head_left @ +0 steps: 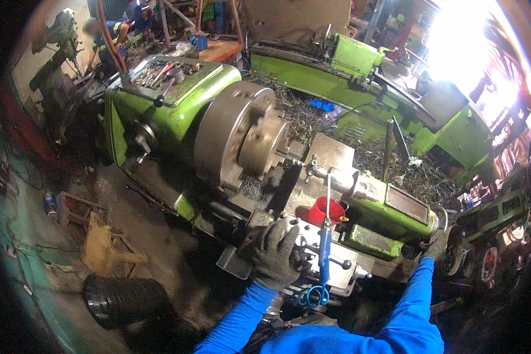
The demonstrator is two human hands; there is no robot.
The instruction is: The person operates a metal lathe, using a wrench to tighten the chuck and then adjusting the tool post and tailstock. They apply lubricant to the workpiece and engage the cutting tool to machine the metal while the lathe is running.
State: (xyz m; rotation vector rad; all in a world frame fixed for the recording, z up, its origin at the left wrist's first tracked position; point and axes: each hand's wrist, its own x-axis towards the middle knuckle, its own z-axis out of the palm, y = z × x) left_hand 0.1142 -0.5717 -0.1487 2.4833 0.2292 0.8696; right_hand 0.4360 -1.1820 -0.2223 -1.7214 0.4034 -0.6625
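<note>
My left hand (pixel 275 256), in a dark work glove, lies against the tool post (pixel 304 233) of a green lathe, its fingers stretched over the block's edge. At the far right end of the tailstock (pixel 389 206), my gloved right hand (pixel 436 245) is closed on the tailstock handwheel (pixel 442 219), partly out of sight behind its rim. Left of centre is the large metal chuck (pixel 236 135), with smeared edges, facing the tailstock's tip. A red cup (pixel 326 211) stands beside the tool post. Close by, a blue air gun (pixel 324 248) with a coiled hose stands nozzle up.
Tools lie in a tray (pixel 168 76) on the headstock (pixel 177 106). Metal shavings (pixel 304 115) cover the ground behind, before a second green lathe (pixel 312 71). A black drum (pixel 124 301) and a wooden stool (pixel 109 248) stand left. A person (pixel 109 44) bends at the back left.
</note>
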